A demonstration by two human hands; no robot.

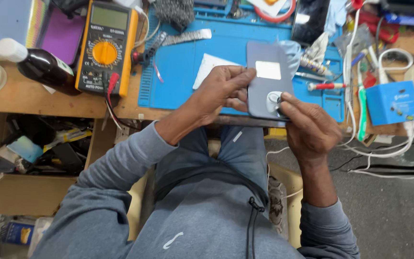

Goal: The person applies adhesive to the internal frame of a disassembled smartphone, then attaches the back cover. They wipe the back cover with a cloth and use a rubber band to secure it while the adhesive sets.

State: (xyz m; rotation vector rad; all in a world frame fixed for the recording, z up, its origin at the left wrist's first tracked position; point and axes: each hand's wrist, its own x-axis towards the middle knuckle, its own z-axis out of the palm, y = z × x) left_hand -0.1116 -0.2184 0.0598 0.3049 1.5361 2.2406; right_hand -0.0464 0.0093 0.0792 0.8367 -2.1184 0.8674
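Wooden bench (29, 98) carries a blue mat (178, 72), yellow multimeter (105, 45), dark bottle (39, 64).

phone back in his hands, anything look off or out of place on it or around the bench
Nothing looks damaged. The grey phone is held back-side up by the left hand and right hand, with a shiny square patch stuck on its back. The bench is cluttered: white cables trail off the edge, and tools lie loose beside the blue mat.

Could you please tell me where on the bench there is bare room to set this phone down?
Bare blue mat lies between the multimeter and white card, just beyond the left hand. Right of the phone, by the right hand, tools, white cables and a blue box crowd the bench.
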